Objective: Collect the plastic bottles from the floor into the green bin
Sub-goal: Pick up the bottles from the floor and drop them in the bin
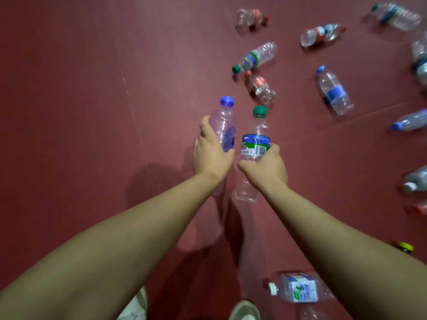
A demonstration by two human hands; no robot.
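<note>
Near the middle of the frame both hands are raised over the red floor [80, 88], each wrapped around a clear plastic bottle held cap-up, the two bottles side by side and almost touching. The left hand [211, 153] grips a blue-capped bottle [225, 125] with a bluish label, fingers curled round its lower body and thumb along its left side. The right hand [265, 167] is closed around a green-capped bottle [256, 137] with a green, blue and white label and a barcode; the bottle's clear base pokes out below the wrist. More bottles lie on their sides across the upper right of the frame: a red-capped one [250, 18] at the top, a red-labelled one [321, 34] to its right, a green-capped one [256, 57] just above a crumpled red-labelled one [260, 85], and a blue-capped, blue-labelled one [333, 91] farther right. Several others are cut off by the right edge. At the lower right, a white-capped bottle [298, 287] with a white and green label lies beside the right forearm. A small yellow-green object [404, 246], too small to identify, sits near the right edge. Shoes [245, 310] show at the bottom centre. The green bin is out of view.
</note>
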